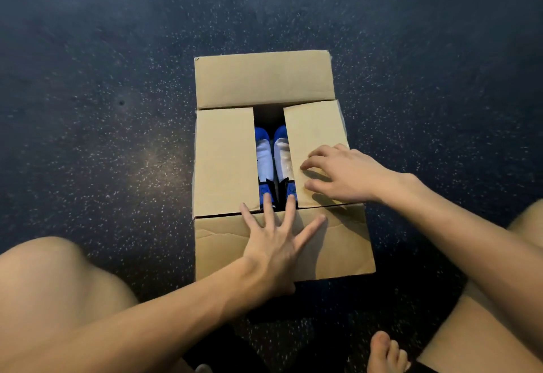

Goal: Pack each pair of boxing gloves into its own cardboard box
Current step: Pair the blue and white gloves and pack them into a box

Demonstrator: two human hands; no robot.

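the pair of blue and white padded boxing gloves lies side by side inside the brown cardboard box, showing only through the narrow gap between the two side flaps. the left side flap lies flat over the opening. the right side flap is down too but sits a little askew, its near corner lifted enough to throw a shadow. the far flap is not folded in yet.

the left hand is spread wide, palm flat on the near cardboard panel, which could be the near flap hanging outward or the front wall; i cannot tell which. two of its fingertips reach over the edge to the glove cuffs. the right hand rests on the right side flap with its fingers bent, tips pressing the card, gripping nothing.

the box stands on a dark speckled floor, between the person's bare knees, with a bare foot at the lower edge.

the likely trouble is the right flap springing up once the pressure eases, since it already sits crooked. the glove cuffs near the front edge may also bulge and stop the last flaps from closing flat, and the fingers in the gap could get caught under a flap folded over them.
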